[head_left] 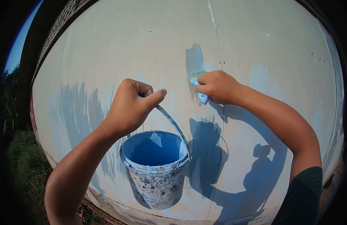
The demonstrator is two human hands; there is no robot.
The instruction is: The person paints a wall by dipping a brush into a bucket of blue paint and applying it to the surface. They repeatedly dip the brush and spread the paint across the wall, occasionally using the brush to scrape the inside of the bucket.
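My left hand (133, 105) is closed around the curved handle (173, 125) of a paint-crusted bucket (155, 170), which hangs below it with blue paint inside. My right hand (216, 87) grips a paintbrush (199, 84) with a blue-stained handle. Its bristles press against the pale grey wall (151, 41) at the foot of a fresh vertical blue stroke (195, 58).
Faint blue brush marks (78, 108) spread over the wall's left part, and another patch (259, 77) shows at the right. A thin vertical seam (217, 41) runs down the wall. Green plants (19, 157) and ground lie at the lower left. Shadows of my arms and the bucket fall on the wall.
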